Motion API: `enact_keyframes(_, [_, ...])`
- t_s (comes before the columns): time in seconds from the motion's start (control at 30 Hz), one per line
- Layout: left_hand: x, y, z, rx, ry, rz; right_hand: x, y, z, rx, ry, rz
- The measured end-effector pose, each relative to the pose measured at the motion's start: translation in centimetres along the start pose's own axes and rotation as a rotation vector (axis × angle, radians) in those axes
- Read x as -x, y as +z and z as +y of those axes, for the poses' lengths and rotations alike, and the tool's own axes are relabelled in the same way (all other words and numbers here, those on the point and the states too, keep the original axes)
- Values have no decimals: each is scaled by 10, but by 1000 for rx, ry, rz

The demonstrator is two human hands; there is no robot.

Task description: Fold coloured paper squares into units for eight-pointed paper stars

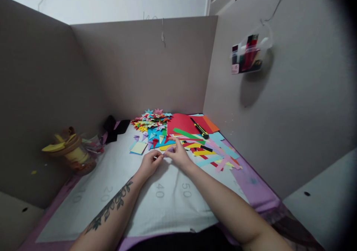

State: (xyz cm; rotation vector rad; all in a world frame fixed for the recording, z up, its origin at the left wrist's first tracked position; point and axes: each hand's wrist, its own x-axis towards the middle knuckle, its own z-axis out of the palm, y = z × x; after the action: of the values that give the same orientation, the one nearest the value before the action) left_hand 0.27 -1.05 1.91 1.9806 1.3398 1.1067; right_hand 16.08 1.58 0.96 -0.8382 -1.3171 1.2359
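Note:
My left hand (pixel 150 164) and my right hand (pixel 178 155) meet over the white cutting mat (pixel 92 199). Their fingertips pinch a small pale purple paper piece (pixel 169 150) between them. Just beyond lies a litter of coloured paper strips (pixel 212 154) and small folded triangles (pixel 152 135). A heap of folded paper stars (pixel 152 120) sits farther back, beside a red paper sheet (pixel 184 124). A tattoo runs along my left forearm.
A yellow-and-black utility knife (pixel 200 129) rests on the red sheet. A small stack of square papers (pixel 138 148) lies left of the hands. At the left stands a jar with a yellow lid (pixel 71 150). Grey cardboard walls (pixel 145 65) enclose the desk; a clear pocket (pixel 248 55) hangs on the right one.

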Motion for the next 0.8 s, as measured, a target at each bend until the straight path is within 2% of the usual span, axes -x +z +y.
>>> enact_keyframes(0.13, [-1, -1, 3, 31, -33, 11, -9, -15, -6, -108, -22, 35])
enact_keyframes(0.3, [-3, -4, 2, 73, -94, 54, -19, -31, -10, -135, -99, 208])
enact_keyframes(0.4, [-3, -3, 0, 95, -138, 101, -17, -25, -5, -124, -86, 188])
enact_keyframes(0.53, [-1, 1, 0, 119, -165, 99, -6, -2, 5, -101, 19, -16])
enact_keyframes(0.57, [-1, 2, 0, 124, -168, 88, -4, 2, 6, -85, 31, -26])
enact_keyframes(0.67, [0, 4, 1, 136, -177, 69, -2, 6, 5, -49, 44, 36])
enact_keyframes(0.8, [-2, 1, -3, 146, -191, 94, -4, -4, -3, -52, 80, 101])
